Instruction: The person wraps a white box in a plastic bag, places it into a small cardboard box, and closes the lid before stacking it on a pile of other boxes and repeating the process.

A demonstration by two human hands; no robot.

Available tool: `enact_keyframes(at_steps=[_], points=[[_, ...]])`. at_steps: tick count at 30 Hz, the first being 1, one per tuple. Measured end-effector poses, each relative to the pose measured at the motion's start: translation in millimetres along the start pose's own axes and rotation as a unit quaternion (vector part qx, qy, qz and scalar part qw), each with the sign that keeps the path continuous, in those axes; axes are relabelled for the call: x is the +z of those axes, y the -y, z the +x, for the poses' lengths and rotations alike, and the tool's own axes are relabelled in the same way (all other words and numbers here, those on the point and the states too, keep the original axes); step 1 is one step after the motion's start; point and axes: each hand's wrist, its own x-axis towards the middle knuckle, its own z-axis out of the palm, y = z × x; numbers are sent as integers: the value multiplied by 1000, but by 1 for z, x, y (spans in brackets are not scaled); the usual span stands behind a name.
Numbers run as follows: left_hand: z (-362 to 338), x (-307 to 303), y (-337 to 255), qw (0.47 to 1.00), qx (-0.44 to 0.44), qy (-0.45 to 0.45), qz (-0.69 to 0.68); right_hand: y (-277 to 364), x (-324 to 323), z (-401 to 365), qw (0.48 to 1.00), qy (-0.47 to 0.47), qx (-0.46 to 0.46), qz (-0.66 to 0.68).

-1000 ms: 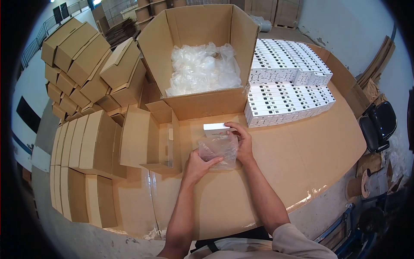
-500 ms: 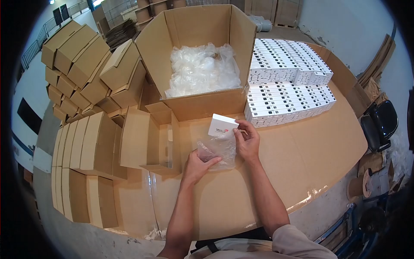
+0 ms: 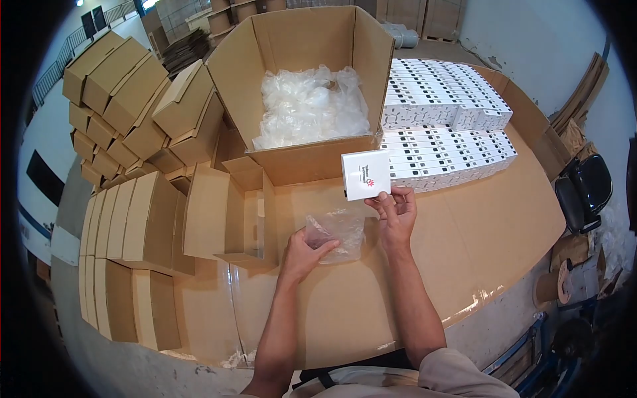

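Note:
My right hand (image 3: 397, 211) holds a flat white box (image 3: 365, 175) by its lower right corner, up off the cardboard-covered table. Black lettering and a small red mark show on the box's face. Lower and to the left, my left hand (image 3: 307, 253) pinches a clear plastic bag (image 3: 340, 236) at its left side, thumb on top. The bag looks flattened and wrinkled, and it is apart from the white box. Just behind the white box stand rows of similar white boxes (image 3: 438, 159).
A large open carton (image 3: 318, 161) with crumpled clear plastic (image 3: 312, 106) stands at the back. An open brown box (image 3: 215, 219) is left of my hands. Brown boxes (image 3: 156, 219) are stacked along the left. A black chair (image 3: 590, 189) stands beyond the right edge.
The white box has come away from the plastic bag and moved up and right with my right hand, turning its printed face. My left hand and the bag have barely moved.

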Motion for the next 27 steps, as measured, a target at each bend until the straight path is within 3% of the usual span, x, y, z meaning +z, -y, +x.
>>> enact_keyframes(at_steps=[4, 17, 27], points=[[-2, 0, -7, 1000, -26, 5, -12, 1, -1, -3, 999, 26, 12, 19], [9, -1, 17, 999, 21, -20, -36, -2, -10, -4, 995, 82, -26, -55], [9, 0, 15, 998, 38, -32, -40, -7, -10, -7, 986, 154, 19, -65]])
